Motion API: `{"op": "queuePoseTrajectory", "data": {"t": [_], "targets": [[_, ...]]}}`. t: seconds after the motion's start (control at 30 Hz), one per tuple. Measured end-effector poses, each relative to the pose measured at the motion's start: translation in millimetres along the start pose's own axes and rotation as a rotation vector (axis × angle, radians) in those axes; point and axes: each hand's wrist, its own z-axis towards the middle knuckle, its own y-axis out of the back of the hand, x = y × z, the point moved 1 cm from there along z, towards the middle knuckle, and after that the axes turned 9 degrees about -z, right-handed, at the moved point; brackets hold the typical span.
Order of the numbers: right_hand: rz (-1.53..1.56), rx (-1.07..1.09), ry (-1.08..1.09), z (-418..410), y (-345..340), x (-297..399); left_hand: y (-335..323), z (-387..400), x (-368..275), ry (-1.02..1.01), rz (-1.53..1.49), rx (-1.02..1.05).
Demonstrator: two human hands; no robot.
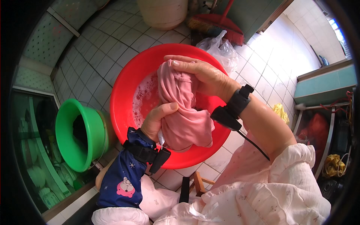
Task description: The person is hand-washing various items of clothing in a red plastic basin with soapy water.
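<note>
A wet pink cloth garment (182, 112) is gathered in both hands above a large red plastic basin (123, 81). Foamy water (144, 98) lies in the basin, left of the garment. My left hand (159, 121) grips the lower left part of the garment, thumb on top, a small white tag hanging by the wrist. At the garment's upper end is my right hand (197, 70), its thumb over the folds and its fingers behind them. Black straps with small devices circle both wrists, and a dark blue sleeve cover is on the left forearm.
Left of the basin stands a green bucket (97, 135) with something dark inside. A clear plastic bag (222, 53), a red broom (225, 26) and a pale bin (163, 12) are beyond it. A wooden stool (199, 182) shows below; a glass-fronted cabinet (36, 140) holds dishes at left.
</note>
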Motion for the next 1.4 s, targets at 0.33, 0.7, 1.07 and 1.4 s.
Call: {"op": "queuePoseTrajectory", "data": {"t": [0.33, 0.7, 1.07, 1.4], "targets": [[-1.170, -0.266, 0.107, 12.2, -7.1, -32.2, 27.1, 18.6, 16.2, -0.111, 0.775, -0.197], [-1.445, -0.355, -0.088, 16.6, -18.2, -36.2, 43.7, 38.0, 28.2, -0.653, 1.181, -0.318], [-0.450, -0.027, 0.020, 0.4, 14.3, -2.1, 4.1, 10.1, -12.8, -0.215, 0.242, -0.071], [-0.643, -0.080, -0.063, 6.2, -4.3, -6.2, 1.9, 15.7, -4.8, 0.007, 0.371, 0.009]]}}
